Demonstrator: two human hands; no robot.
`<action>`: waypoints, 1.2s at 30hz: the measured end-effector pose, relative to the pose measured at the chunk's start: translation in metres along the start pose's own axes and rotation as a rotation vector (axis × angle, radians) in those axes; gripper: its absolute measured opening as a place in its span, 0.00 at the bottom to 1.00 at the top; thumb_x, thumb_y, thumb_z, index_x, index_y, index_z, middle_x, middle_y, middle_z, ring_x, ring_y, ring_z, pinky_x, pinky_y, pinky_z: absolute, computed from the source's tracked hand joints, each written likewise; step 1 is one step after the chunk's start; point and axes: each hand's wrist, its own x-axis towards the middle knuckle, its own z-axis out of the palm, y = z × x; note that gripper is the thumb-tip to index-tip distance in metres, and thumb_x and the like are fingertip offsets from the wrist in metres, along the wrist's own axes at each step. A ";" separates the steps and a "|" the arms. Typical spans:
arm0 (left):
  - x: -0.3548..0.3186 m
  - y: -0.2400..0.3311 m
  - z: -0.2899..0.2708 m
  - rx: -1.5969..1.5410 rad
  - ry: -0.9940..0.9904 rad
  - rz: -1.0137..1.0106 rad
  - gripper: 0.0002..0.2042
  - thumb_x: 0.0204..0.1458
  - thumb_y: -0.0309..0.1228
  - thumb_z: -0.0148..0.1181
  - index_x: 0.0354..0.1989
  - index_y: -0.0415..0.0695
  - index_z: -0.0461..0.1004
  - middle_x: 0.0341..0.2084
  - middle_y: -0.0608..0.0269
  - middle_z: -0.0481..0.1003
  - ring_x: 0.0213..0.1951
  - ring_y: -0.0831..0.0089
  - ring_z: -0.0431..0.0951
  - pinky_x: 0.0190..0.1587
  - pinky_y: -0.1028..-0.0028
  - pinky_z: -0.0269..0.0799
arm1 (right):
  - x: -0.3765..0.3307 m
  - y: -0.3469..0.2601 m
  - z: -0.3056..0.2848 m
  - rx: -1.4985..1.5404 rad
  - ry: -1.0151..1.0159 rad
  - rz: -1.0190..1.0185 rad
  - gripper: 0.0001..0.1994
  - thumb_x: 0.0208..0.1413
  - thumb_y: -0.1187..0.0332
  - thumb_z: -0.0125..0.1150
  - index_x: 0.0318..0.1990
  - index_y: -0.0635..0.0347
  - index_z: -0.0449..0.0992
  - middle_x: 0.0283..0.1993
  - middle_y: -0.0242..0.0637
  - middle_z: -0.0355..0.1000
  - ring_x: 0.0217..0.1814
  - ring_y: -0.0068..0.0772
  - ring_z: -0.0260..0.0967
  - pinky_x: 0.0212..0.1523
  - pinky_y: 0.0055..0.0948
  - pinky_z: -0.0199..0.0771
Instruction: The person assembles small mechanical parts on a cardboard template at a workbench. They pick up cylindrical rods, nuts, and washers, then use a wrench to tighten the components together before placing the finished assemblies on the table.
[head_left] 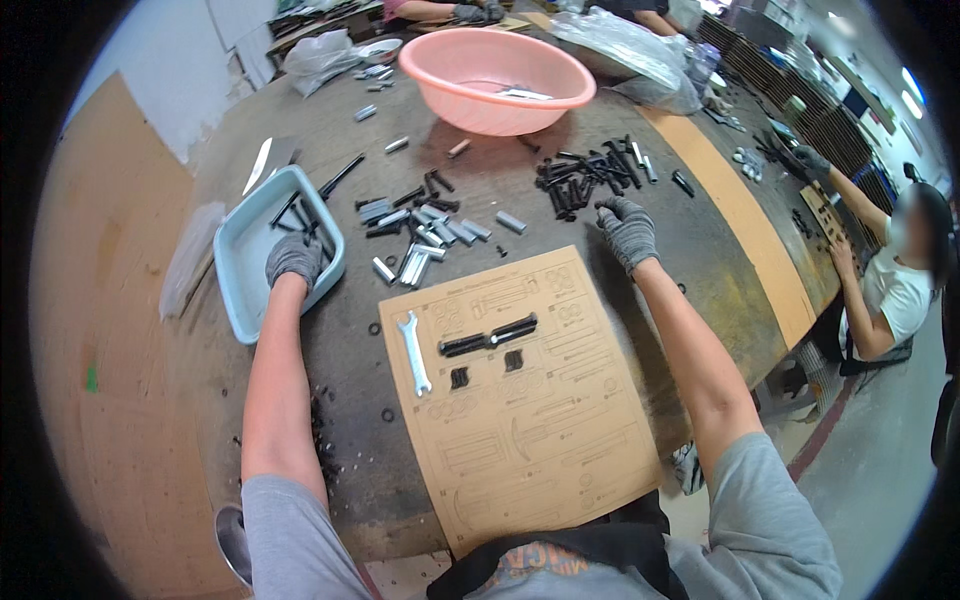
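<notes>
My left hand (293,259), in a grey knit glove, reaches into a light blue plastic tray (228,275). Its fingers are down by several black bolts (292,212) in there, and their tips are hidden. My right hand (628,235), gloved alike, is beside a loose heap of black bolts (590,180); its fingers are curled together, and what they pinch is too small to make out. Between my arms lies a brown cardboard sheet (520,440) printed with part outlines. On it rest a silver open-end wrench (413,352), black bolts (490,337) in a row and two small dark clusters (513,361).
Silver metal sleeves (425,240) lie scattered mid-table. A pink basin (495,80) stands at the back, near clear plastic bags (630,50). A cardboard strip (735,210) crosses the right side. Another person (890,270) works at the right edge; gloved hands show at the far edge.
</notes>
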 end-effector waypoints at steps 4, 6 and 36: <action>0.032 0.019 0.022 -0.124 -0.120 -0.195 0.28 0.50 0.51 0.50 0.46 0.37 0.76 0.46 0.43 0.74 0.50 0.50 0.74 0.52 0.61 0.69 | 0.028 0.018 -0.026 -0.263 0.032 -0.191 0.12 0.53 0.64 0.57 0.42 0.55 0.79 0.40 0.46 0.76 0.42 0.46 0.74 0.44 0.37 0.72; 0.066 -0.027 0.041 -0.102 -0.146 -0.151 0.27 0.46 0.47 0.57 0.45 0.34 0.75 0.45 0.38 0.74 0.50 0.51 0.75 0.51 0.62 0.69 | 0.039 0.004 -0.008 -0.259 -0.017 -0.197 0.12 0.52 0.64 0.57 0.42 0.55 0.78 0.40 0.46 0.76 0.42 0.46 0.74 0.45 0.38 0.72; -0.351 0.004 -0.008 -1.286 -0.214 -0.139 0.09 0.50 0.28 0.65 0.38 0.43 0.74 0.23 0.68 0.74 0.21 0.84 0.69 0.21 0.84 0.64 | -0.097 -0.035 -0.079 0.002 -0.091 -0.264 0.16 0.53 0.71 0.61 0.50 0.63 0.73 0.42 0.38 0.76 0.45 0.28 0.73 0.47 0.29 0.73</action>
